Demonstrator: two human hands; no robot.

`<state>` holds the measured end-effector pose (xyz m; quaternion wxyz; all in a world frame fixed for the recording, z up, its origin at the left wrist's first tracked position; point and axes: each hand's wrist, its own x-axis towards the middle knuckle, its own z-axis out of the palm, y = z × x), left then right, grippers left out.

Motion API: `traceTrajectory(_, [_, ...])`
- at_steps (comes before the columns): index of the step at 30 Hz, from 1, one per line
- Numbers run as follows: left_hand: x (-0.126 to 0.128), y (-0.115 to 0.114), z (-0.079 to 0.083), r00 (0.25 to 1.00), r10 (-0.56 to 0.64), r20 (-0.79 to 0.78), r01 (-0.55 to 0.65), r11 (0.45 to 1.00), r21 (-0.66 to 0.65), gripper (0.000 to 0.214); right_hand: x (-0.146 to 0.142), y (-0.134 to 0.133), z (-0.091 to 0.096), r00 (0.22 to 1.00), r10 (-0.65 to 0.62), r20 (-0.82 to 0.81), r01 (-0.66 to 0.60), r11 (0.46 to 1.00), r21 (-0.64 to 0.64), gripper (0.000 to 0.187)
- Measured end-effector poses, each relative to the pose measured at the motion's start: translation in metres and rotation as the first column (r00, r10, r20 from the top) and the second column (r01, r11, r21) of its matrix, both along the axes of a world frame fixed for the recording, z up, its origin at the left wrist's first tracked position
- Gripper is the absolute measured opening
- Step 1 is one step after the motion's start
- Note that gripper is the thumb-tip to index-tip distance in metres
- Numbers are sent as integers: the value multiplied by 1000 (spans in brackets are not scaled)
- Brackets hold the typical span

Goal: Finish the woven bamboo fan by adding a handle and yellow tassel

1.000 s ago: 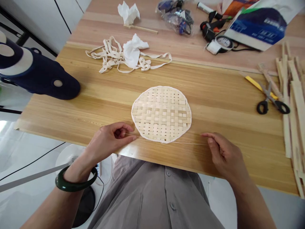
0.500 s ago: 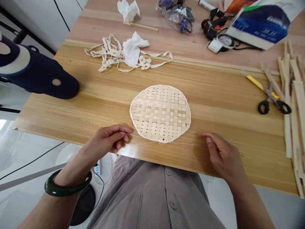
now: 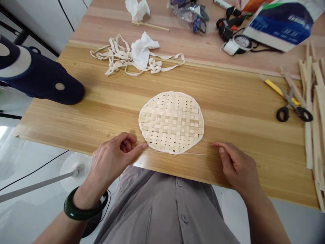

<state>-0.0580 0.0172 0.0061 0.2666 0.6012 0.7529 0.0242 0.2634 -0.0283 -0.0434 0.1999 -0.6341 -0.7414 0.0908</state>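
Your left hand point(image 3: 111, 159) and right hand point(image 3: 237, 166) pinch narrow on a fine thread point(image 3: 193, 153) at the near rim of the woven bamboo disc point(image 3: 171, 122), lower centre. Disc: light, fairly stiff; grip by the rim. Thread: thin, easily slipped.

A woven bamboo disc point(image 3: 171, 123) lies mid-worktop point(image 3: 228, 112), nearer the front edge, with a tangle of cotton tape point(image 3: 115, 57) behind it, scissors point(image 3: 291, 106) to its right, and bamboo strips point(image 3: 308, 142) along the right edge.
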Motion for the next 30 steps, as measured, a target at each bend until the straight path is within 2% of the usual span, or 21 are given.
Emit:
traceTrajectory(2, [1,-4,-3,999,-43,0,43,998,53,37,-1,-1,-2,1000,11,23,-11,1000,10,21])
traceTrajectory(5, [-2,-12,-10,994,-67,89,54,987,148,28,-3,-2,-6,998,33,58,-36,998,58,22])
traceTrajectory(8, [-6,-20,-18,982,-133,133,84,943,323,20,-4,-3,-9,996,47,70,-54,994,98,22])
traceTrajectory(10, [-4,-23,-19,982,-160,100,96,878,469,17,-4,-4,-9,996,48,73,-56,992,109,22])
traceTrajectory(12, [1,-24,-18,981,-188,49,119,783,610,17,-4,-4,-9,996,49,77,-58,991,122,22])
traceTrajectory(14, [11,-23,-18,956,-293,-3,212,683,699,19,-4,-5,-9,996,49,80,-59,990,131,21])
traceTrajectory(16, [23,-20,-19,886,-463,-21,337,612,715,24,-5,-4,-9,995,45,86,-57,989,137,21])
traceTrajectory(19, [39,-14,-28,778,-628,13,444,564,696,28,-5,-5,-9,995,39,95,-51,990,132,21])
traceTrajectory(21, [46,-11,-37,745,-666,45,461,562,686,21,-6,-5,-8,995,37,95,-49,991,121,22])
traceTrajectory(24, [49,-10,-47,737,-664,124,430,603,672,10,-7,-6,-7,995,28,93,-39,993,112,23])
traceTrajectory(30, [48,-14,-52,747,-626,225,355,661,662,13,-7,-6,-6,995,15,98,-25,994,107,23])
